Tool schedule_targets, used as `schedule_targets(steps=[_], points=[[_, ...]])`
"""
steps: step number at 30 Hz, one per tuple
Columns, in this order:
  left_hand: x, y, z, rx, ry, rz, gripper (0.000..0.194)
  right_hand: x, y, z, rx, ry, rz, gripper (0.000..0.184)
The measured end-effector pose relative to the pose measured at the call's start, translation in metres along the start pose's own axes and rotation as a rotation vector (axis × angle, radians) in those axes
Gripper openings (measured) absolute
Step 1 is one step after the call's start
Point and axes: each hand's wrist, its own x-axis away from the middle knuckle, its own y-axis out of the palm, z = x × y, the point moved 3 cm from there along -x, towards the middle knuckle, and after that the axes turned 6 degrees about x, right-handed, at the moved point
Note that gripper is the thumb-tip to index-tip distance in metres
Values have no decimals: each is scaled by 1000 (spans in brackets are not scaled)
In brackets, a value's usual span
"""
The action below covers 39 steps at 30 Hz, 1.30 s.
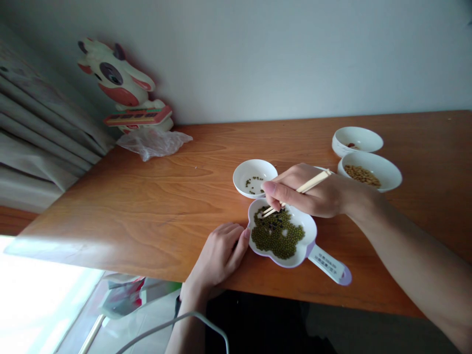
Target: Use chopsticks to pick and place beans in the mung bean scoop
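Note:
A pair of wooden chopsticks (313, 182) is held in my right hand (306, 191), whose fingers are closed round them. Their tips reach into a white flower-shaped dish (309, 226) with a lilac rim and a labelled handle. Green beans (276, 241), likely mung beans, cover much of its bottom, with several dark beans (275, 223) near the tips. My left hand (223, 253) rests on the table with curled fingers, thumb and forefinger at the dish's left rim. Just behind the dish stands a white bowl (241, 172) with a few green beans, partly behind my right hand.
Two white bowls stand at the right: one (393, 172) with tan beans or nuts, the other (339, 145) with a few reddish bits. A cow-shaped toy keyboard (138, 115) and a clear plastic bag (155, 142) sit at the back left. A grey cable (177, 319) crosses my left forearm.

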Motion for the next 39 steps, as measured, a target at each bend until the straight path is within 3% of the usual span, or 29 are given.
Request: schedule_targets(steps=[7,11,19,24,31,36,39], points=[[0,0,1,0,3,-5,42,0,-2,0,-59,-41,46,76],[0,0,0,1,5,-11,40,9,-19,0,-107,-53,82,71],[0,1,-3,9,35,-9,39,68,-82,12,87,252,399,73],[0,1,-3,2,31,-9,39,83,-94,21,149,327,412,74],[0,1,-3,-1,25,-25,40,67,-79,9,99,292,351,73],[0,1,-4,7,-5,-31,40,30,-36,-4,-70,116,64,69],[0,0,-3,1,-8,-33,40,15,-18,-7,-76,64,-5,68]])
